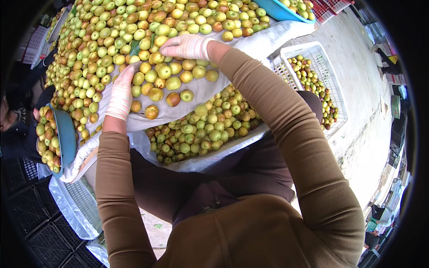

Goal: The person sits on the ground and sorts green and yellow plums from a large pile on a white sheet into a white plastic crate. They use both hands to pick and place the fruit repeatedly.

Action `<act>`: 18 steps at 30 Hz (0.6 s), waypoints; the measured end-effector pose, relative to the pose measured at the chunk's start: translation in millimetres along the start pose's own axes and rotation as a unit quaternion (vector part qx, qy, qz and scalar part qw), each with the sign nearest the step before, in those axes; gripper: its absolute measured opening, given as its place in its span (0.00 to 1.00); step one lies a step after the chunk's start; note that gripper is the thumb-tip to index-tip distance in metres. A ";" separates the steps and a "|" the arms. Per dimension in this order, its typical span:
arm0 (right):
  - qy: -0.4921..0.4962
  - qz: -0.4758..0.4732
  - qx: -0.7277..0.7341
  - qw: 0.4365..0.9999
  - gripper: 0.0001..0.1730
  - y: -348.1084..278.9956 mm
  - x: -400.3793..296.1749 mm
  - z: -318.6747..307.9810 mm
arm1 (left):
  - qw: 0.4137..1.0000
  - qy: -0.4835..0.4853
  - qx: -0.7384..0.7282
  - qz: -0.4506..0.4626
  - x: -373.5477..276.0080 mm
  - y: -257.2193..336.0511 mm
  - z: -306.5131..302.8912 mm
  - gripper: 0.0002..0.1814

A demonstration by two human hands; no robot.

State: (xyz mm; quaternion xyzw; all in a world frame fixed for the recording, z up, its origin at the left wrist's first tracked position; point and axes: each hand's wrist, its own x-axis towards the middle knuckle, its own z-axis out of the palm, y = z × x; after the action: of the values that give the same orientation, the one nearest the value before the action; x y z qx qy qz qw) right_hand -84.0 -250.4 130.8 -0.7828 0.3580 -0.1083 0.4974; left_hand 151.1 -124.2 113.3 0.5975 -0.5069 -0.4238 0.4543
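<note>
Yellow-green and russet jujube-like fruits [110,40] lie heaped on a pale cloth [201,93]. My left hand [122,88], in a pale striped glove, rests on edge at the left of a loose group of fruits [173,83]; its fingertips reach the heap. From the right, my right hand [184,46], gloved alike, lies over the fruits with its fingers together, pointing left. What is under its fingers is hidden, so a hold cannot be told. Below the cloth's edge, a plastic-lined container of fruits [207,127] stands between my legs. A green leaf [134,48] lies between the hands.
At the left is a tilted blue basin [67,137] of fruits, beside a person in dark clothes [20,134]. A white plastic crate [338,90] with smaller fruits stands at the right. A blue basket [278,11] is at the top. Black crates [50,238] lie lower left.
</note>
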 end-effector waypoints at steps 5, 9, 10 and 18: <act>0.003 -0.021 -0.048 0.999 0.29 -2.9 -9.5 2.8 | 0.999 -0.014 0.041 -0.012 -9.5 16.4 15.4 0.24; -0.013 -0.046 -0.083 0.995 0.25 -5.3 -8.0 13.1 | 0.999 -0.021 0.016 -0.031 -14.0 22.1 22.2 0.27; 0.000 -0.060 -0.088 0.994 0.26 -4.8 -8.9 16.3 | 0.999 -0.016 0.011 -0.041 -17.9 24.3 24.8 0.27; -0.045 -0.017 0.033 0.998 0.27 -9.8 -38.5 18.2 | 0.998 -0.038 0.044 -0.009 -33.2 18.7 27.1 0.24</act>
State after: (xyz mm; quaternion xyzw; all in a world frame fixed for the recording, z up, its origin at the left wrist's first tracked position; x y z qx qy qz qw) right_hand -97.7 -209.4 137.7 -0.7763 0.3180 -0.0936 0.5362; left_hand 116.6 -95.8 126.8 0.6050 -0.5365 -0.4273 0.4045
